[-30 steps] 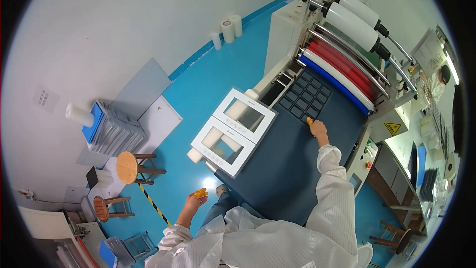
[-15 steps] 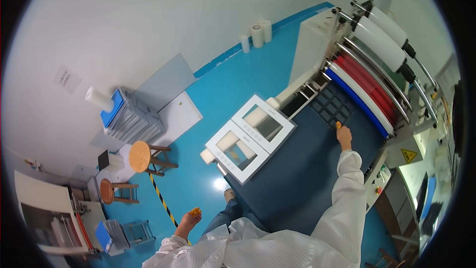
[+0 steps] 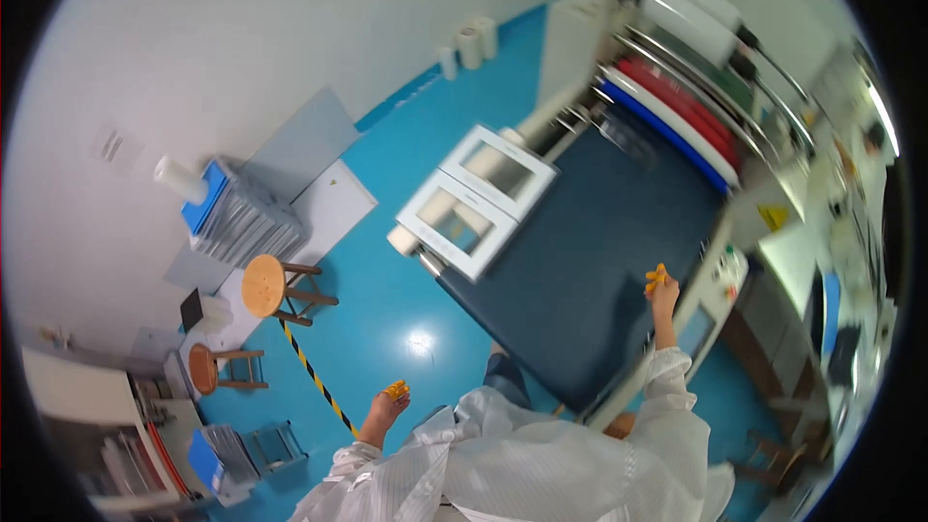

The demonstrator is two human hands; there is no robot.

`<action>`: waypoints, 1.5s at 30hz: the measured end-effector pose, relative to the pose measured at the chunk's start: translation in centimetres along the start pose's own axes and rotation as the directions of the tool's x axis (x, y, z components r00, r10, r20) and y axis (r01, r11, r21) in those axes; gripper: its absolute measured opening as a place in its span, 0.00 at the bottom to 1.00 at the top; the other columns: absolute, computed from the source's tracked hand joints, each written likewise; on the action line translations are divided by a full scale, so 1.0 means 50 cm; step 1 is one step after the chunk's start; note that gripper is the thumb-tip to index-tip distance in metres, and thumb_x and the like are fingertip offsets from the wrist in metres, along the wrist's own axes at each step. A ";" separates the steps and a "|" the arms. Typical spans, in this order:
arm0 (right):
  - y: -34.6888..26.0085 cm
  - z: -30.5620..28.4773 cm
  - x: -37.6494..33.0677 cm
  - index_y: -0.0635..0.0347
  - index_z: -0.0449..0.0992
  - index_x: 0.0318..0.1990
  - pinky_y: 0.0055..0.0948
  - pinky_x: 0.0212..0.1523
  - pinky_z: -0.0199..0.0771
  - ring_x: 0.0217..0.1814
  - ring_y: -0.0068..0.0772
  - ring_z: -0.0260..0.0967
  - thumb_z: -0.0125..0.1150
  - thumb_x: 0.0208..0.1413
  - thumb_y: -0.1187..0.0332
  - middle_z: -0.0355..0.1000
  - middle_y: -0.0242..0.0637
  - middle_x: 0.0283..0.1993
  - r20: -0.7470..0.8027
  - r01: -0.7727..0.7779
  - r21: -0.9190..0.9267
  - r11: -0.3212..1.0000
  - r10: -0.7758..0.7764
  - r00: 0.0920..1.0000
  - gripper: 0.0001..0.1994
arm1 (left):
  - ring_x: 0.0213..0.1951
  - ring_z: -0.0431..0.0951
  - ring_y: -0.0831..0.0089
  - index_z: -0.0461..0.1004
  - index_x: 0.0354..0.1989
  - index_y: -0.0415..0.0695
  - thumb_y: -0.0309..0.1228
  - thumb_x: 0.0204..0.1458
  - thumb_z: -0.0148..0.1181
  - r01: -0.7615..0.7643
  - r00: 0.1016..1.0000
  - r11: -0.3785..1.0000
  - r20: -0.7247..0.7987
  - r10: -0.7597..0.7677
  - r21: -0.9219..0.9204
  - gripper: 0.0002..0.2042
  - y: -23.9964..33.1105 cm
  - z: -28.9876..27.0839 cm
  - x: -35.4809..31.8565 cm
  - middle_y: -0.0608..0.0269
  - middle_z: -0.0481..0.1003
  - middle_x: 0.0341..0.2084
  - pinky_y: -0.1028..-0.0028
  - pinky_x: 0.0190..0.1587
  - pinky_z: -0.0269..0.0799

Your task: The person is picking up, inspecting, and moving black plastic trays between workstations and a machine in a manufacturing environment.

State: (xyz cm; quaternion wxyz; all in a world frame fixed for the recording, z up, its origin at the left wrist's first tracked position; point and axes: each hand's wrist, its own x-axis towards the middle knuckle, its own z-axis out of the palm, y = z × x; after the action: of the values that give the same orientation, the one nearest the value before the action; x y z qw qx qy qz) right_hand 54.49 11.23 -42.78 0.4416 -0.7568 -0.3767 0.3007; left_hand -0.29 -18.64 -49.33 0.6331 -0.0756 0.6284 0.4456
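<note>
My right hand (image 3: 663,294), with orange finger cots on its fingertips, hovers over the right side of a dark belt table (image 3: 570,261). Its fingers are apart and nothing shows in them. My left hand (image 3: 389,410) hangs over the floor at my left side, loosely curled and without a visible object, also in orange finger cots. Two white-framed panels with clear windows (image 3: 476,201) lie side by side at the belt's left edge. At the far end, a blurred gridded sheet (image 3: 628,138) lies close to the blue roller (image 3: 667,135).
Red rollers (image 3: 681,111) and white film rolls (image 3: 688,24) top the machine. On the left stand a round wooden stool (image 3: 264,286), a lower stool (image 3: 205,369) and a stack of grey sheets (image 3: 246,227). White rolls (image 3: 470,46) stand by the wall.
My right hand has drawn back from the gridded sheet toward me and the belt's right side. That sheet now sits nearer the rollers. The whole view has shifted as I moved.
</note>
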 end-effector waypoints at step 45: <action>1.335 -1.736 -0.786 0.68 0.73 0.32 0.21 0.20 0.66 0.20 0.26 0.68 0.47 0.51 0.61 0.72 0.40 0.25 -0.054 -0.642 -0.004 0.767 0.641 0.766 0.16 | 0.39 0.71 0.58 0.69 0.40 0.39 0.34 0.39 0.55 -0.569 0.795 -0.243 0.601 0.081 0.786 0.18 -1.585 0.802 -0.386 0.47 0.72 0.34 0.70 0.42 0.65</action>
State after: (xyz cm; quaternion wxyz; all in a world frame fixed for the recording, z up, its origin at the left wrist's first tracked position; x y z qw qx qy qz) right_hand 122.15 -81.71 -60.44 0.3132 -0.8519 -0.0879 0.4103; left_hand 84.80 -48.26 -61.52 0.4127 0.6688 0.6182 -0.0145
